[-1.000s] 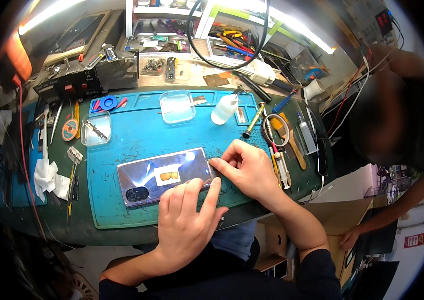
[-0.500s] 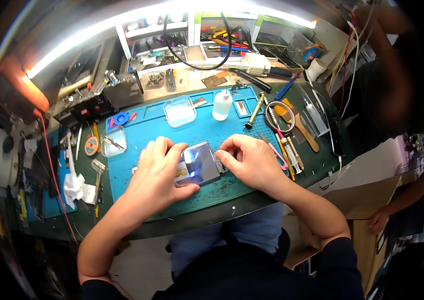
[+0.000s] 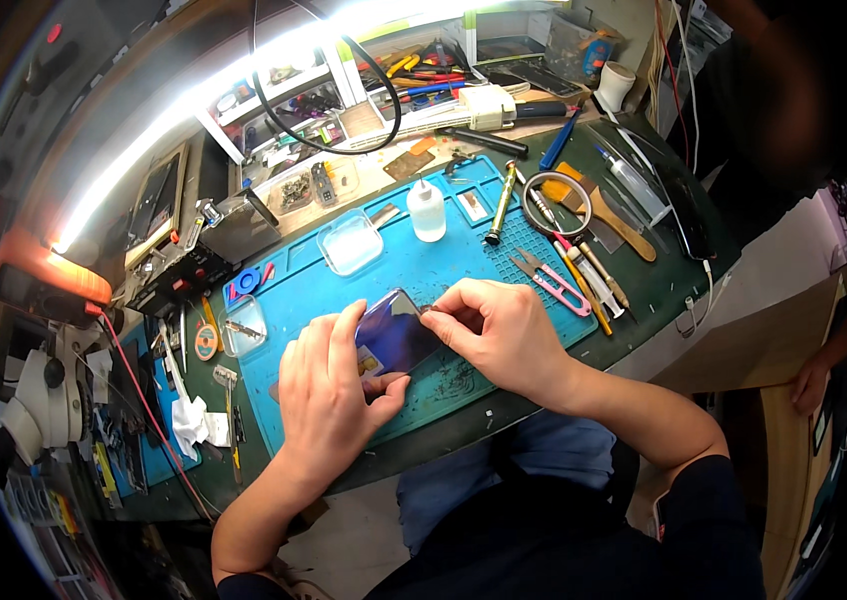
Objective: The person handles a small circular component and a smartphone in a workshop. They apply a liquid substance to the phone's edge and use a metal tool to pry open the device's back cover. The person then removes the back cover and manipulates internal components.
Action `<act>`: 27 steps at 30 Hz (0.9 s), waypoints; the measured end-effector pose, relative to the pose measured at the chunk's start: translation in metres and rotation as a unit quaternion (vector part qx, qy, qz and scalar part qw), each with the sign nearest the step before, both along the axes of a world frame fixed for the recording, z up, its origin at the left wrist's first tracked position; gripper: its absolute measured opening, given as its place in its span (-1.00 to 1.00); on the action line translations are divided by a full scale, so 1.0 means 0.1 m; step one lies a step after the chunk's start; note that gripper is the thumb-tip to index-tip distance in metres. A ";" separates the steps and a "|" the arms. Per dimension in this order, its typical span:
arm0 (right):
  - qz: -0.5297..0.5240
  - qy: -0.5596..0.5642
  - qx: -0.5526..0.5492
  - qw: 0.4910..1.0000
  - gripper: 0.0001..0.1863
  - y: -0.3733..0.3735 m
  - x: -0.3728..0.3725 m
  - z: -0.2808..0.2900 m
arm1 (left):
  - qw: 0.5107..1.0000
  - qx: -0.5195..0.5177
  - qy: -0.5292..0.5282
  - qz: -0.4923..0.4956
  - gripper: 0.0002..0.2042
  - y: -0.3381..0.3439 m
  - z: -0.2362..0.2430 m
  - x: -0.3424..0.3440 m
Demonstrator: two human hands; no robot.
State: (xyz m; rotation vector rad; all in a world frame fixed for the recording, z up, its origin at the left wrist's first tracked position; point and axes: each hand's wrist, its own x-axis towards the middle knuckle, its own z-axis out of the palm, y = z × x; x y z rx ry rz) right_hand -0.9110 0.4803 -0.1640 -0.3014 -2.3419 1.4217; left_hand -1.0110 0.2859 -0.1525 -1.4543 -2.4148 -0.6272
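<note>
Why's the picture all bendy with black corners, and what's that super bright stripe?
In the head view, the fisheye lens bends straight edges, like the dark green workbench's, and the corners are black; the stripe is a long white strip light, glaring; the dark-clothed person at right looks dim and blurry, while the glossy blue phone in the bare left hand looks clearer.

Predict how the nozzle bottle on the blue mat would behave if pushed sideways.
The translucent nozzle bottle would probably tip if pushed high up, standing upright and taller than wide. Once down, its rounded body might roll. Its plastic-looking wall would likely give when squeezed.
</note>
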 end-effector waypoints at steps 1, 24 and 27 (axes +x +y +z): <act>0.005 -0.009 -0.009 1.000 -0.82 0.01 -0.01 0.00 | 1.000 -0.003 0.000 -0.002 -0.19 0.00 0.00 0.00; 0.133 -0.120 -0.129 0.975 -0.78 0.28 0.07 0.16 | 0.999 -0.015 0.009 -0.041 -0.12 0.03 0.06 0.03; 0.125 -0.136 -0.098 0.978 -0.79 0.27 0.10 0.18 | 0.999 -0.016 0.004 -0.048 -0.12 0.03 0.05 0.04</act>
